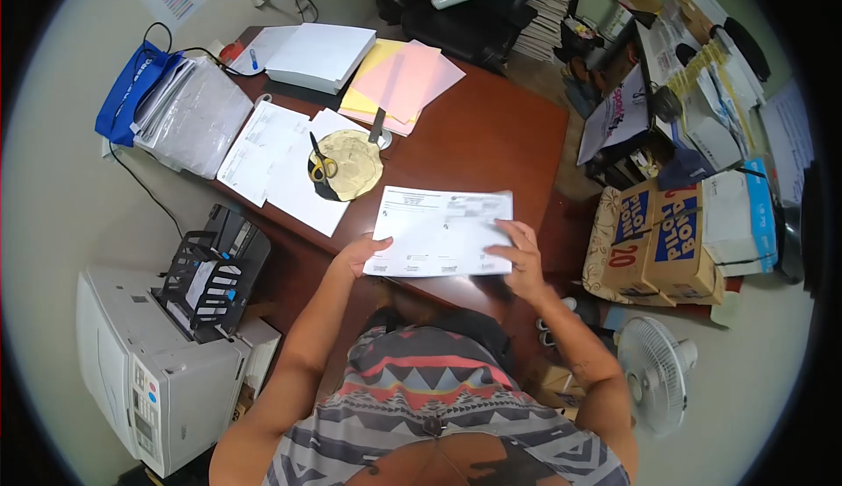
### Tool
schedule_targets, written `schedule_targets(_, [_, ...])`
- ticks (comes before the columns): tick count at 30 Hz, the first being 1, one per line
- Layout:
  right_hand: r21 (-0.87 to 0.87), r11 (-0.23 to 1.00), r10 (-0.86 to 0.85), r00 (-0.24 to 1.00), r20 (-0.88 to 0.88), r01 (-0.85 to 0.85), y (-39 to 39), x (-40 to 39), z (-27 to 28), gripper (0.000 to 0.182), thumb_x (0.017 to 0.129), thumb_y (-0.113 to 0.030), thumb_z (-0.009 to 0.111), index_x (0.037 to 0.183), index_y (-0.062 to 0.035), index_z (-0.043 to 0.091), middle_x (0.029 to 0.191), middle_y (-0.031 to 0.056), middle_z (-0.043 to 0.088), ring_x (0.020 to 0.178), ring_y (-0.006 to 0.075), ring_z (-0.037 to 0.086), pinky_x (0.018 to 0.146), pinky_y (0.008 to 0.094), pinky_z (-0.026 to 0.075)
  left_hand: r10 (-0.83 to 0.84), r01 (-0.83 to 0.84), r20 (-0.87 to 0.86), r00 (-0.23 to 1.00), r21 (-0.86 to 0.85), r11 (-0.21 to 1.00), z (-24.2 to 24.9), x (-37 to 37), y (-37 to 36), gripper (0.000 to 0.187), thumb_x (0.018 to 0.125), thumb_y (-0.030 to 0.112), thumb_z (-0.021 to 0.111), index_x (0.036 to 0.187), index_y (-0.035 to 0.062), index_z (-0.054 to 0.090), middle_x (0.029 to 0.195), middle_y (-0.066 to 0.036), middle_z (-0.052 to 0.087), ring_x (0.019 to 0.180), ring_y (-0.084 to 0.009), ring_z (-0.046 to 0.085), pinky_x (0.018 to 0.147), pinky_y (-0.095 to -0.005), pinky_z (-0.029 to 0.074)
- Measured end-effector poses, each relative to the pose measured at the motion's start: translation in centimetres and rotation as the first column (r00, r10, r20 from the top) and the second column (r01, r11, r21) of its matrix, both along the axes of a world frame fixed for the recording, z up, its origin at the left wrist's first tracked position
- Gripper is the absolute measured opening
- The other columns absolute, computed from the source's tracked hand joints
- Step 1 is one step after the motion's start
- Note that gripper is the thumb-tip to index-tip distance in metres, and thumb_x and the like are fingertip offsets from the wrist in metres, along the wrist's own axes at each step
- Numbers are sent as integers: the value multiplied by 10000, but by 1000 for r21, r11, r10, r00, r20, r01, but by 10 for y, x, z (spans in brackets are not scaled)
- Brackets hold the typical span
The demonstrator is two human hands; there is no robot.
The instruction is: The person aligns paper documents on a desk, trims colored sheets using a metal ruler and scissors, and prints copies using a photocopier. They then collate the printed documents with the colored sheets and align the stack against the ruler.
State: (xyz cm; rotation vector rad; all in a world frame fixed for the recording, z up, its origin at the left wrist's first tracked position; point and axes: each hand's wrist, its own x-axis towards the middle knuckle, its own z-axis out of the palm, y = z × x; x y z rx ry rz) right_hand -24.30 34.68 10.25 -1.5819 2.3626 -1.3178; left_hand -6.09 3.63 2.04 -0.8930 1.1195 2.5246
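Note:
Printed sheets of paper (438, 232), seemingly a stack, lie before me at the front edge of the brown desk. My left hand (358, 254) pinches their left edge, thumb on top and the other fingers hidden underneath. At the right edge is my right hand (520, 260), its bent fingers over the printed face and slightly blurred; its grip seems to close on that edge. Just beyond the sheets, scissors (324, 168) with yellow handles rest on a round yellowish thing (355, 160). A ruler (379, 122) lies by them, partly over coloured paper.
The desk (500, 126) also bears a thick white paper stack (321, 56), pink and yellow sheets (408, 82), loose printed pages (263, 153) and a plastic-covered pile (197, 113). A printer (167, 372) stands left; cardboard boxes (658, 240) and a fan (653, 376) stand right.

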Motion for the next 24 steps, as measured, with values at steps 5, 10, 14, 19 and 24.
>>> schedule_targets(5, [100, 895, -80, -64, 995, 435, 28, -3, -99, 334, 948, -132, 644, 1202, -31, 452, 1202, 153, 578, 1066, 264, 634, 826, 434, 555, 39, -37, 91, 995, -24, 999, -35, 10, 11, 386, 952, 52, 599, 1315, -50, 515, 1229, -193, 629, 1089, -317, 651, 943, -460, 536])
schedule_targets(10, [327, 733, -278, -176, 944, 596, 8, -12, -93, 267, 971, -183, 604, 1139, 3, 512, 1115, 170, 617, 1020, 268, 649, 818, 427, 575, 0, 4, 113, 994, -37, 999, -33, 10, 4, 391, 945, 65, 615, 1306, -55, 521, 1234, -195, 626, 1091, -320, 650, 944, -461, 535])
schedule_targets(14, [270, 905, -205, -219, 954, 329, -13, -20, -80, 253, 945, -120, 628, 1116, 64, 603, 985, 138, 678, 835, 243, 692, 728, 379, 594, 24, -21, 41, 999, -70, 997, -24, 2, 14, 370, 925, 52, 639, 1267, -60, 557, 1190, -180, 653, 1058, -285, 665, 919, -421, 543])
schedule_targets(19, [166, 936, -259, 290, 921, 310, -31, -24, -85, 270, 910, 36, 600, 1176, 83, 605, 1081, 149, 687, 884, 195, 678, 808, 318, 555, 13, -72, -106, 994, -569, 819, -6, -26, 25, 279, 914, 10, 621, 1184, -60, 619, 1095, -128, 695, 968, -189, 668, 857, -333, 542])
schedule_targets(24, [-134, 894, -66, 420, 905, 429, -30, -25, -50, 281, 879, 77, 617, 1160, 62, 617, 1071, 120, 691, 938, 162, 658, 853, 287, 522, 117, -328, -339, 934, -677, 659, 30, -43, 21, 297, 857, -2, 698, 1143, -36, 625, 1075, -100, 697, 943, -155, 655, 864, -308, 528])
